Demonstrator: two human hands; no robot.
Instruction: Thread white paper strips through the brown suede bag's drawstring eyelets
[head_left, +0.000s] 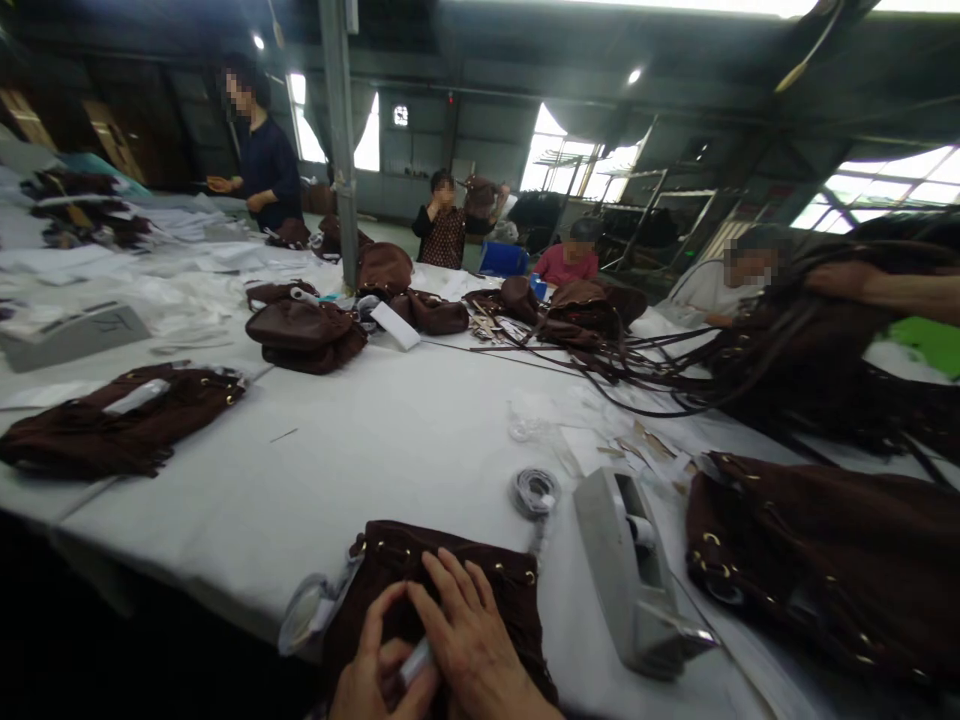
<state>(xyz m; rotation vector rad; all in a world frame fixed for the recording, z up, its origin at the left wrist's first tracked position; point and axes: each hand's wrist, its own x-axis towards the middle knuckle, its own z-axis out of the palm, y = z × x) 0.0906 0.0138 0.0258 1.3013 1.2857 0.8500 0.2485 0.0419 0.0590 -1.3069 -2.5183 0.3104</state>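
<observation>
A brown suede bag (450, 570) with gold eyelets lies flat at the near edge of the white table (375, 440). Both my hands rest on it. My left hand (375, 665) pinches a small white piece (416, 662), thumb and fingers curled round it. My right hand (469, 640) lies over the bag with fingers stretched forward, its thumb side touching the same white piece. A crumpled clear plastic wrap (307, 612) sits at the bag's left corner.
A grey tape dispenser (634, 570) stands right of my hands, a coiled grey cord (534, 492) behind the bag. More brown bags lie left (112, 420), right (825, 560) and mid-table (304, 335). Long brown straps (637, 380) trail across. Several other people work at the far side.
</observation>
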